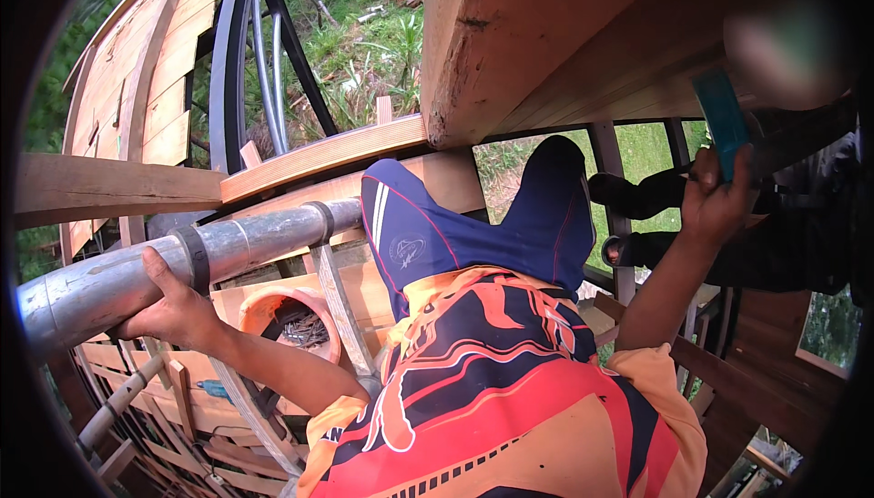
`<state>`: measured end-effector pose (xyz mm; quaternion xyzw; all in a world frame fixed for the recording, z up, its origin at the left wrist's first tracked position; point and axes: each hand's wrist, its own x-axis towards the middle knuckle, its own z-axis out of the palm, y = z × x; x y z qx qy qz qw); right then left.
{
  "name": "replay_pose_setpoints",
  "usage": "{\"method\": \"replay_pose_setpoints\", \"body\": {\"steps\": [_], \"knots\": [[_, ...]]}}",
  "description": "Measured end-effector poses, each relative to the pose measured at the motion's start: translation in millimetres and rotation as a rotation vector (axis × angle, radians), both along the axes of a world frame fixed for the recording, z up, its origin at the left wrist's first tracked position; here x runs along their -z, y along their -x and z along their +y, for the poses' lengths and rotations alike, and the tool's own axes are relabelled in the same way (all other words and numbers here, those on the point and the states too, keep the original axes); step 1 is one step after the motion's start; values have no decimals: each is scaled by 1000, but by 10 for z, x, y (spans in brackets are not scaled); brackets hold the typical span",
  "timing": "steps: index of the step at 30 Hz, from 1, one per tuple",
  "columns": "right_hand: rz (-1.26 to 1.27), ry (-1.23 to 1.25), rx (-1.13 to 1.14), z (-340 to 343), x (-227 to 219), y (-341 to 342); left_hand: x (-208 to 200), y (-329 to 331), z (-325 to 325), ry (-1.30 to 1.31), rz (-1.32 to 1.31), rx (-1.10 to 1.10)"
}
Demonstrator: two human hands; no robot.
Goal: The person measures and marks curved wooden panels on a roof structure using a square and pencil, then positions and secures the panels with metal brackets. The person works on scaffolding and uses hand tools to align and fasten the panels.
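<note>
On the left, my left hand (173, 307) grips a thick silver metal tube (250, 238) with dark bands round it. The thumb stands up along the near side, and the other fingers go underneath, partly hidden. At the upper right, my right hand (719, 202) is raised and closed round a flat teal tool (721, 116); its exact kind does not show. The tool's upper end is near the underside of a broad wooden board (583, 61). Whether it touches the wood, I cannot tell.
An orange bucket (335, 325) holding what look like nails hangs below the tube, beside a metal rail (341, 302). Wooden beams (118, 184) and dark steel posts (232, 61) surround me. At right are what look like another person's dark-clothed legs (665, 257). Grassy ground lies below.
</note>
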<state>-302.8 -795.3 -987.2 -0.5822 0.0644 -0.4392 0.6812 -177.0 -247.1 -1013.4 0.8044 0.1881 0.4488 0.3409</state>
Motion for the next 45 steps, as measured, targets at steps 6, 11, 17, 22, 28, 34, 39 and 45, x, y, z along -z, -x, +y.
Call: {"method": "replay_pose_setpoints", "body": {"steps": [6,11,17,22,28,34,39,45], "knots": [[211,-216,-144,514,997,9,57,-45,40,-10,-41,41],[366,-316,-80,707,1722,164,26,-34,0,7,2,5],[582,-272,-85,689,2379,328,54,-63,120,-98,-75,21],[548,-387,-75,601,2493,315,62,-80,196,-79,-19,-21],[558,-414,-86,596,2507,209,87,-106,250,-137,-12,-56],[587,-330,-82,566,2577,181,88,-132,264,-149,-27,-64],[602,-329,-64,553,2578,152,89,-97,308,-164,-53,-49],[586,-346,-8,546,2592,139,83,-120,259,-144,-26,-57]]}}
